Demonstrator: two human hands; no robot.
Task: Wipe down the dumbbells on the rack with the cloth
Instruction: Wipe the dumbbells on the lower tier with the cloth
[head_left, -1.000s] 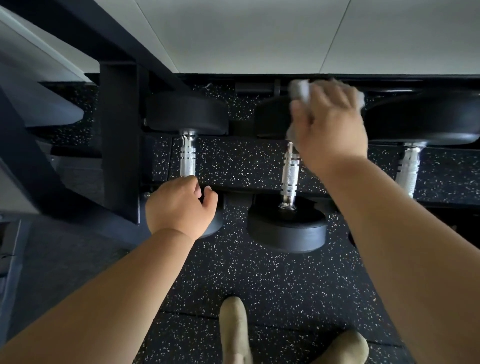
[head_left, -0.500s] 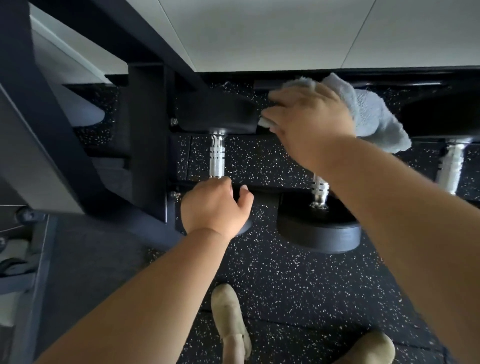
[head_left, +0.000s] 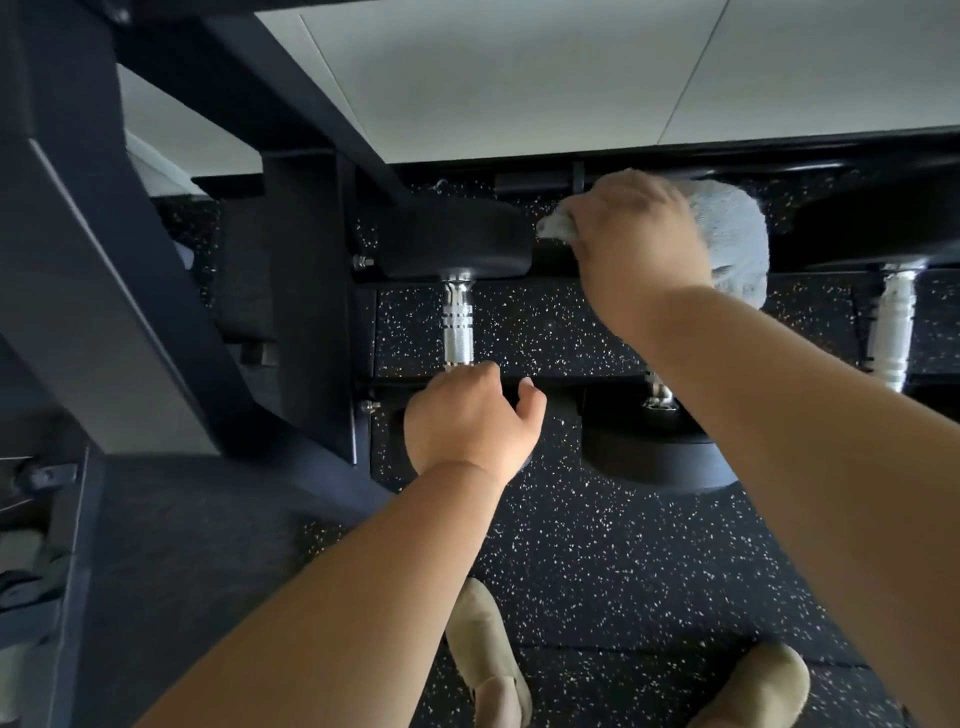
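Observation:
Three black dumbbells with ribbed chrome handles lie on a low rack. My left hand (head_left: 470, 421) grips the near head of the left dumbbell (head_left: 457, 244), covering most of that head. My right hand (head_left: 641, 244) holds a pale grey cloth (head_left: 735, 239) and presses it onto the far head of the middle dumbbell (head_left: 654, 457), which is hidden beneath hand and cloth. Only the near head and a bit of the handle of that dumbbell show past my forearm. The right dumbbell (head_left: 893, 322) is partly cut off by the frame edge.
The rack's dark upright post (head_left: 306, 291) and slanted frame beam (head_left: 104, 291) stand close on the left. Speckled black rubber floor (head_left: 597, 571) lies below, with my two beige shoes (head_left: 485, 654) on it. A white wall (head_left: 519, 78) runs behind the rack.
My right hand with the cloth has shifted left across the middle dumbbell's far head. The view has swung left, so the rack appears further right. My left hand keeps its grip.

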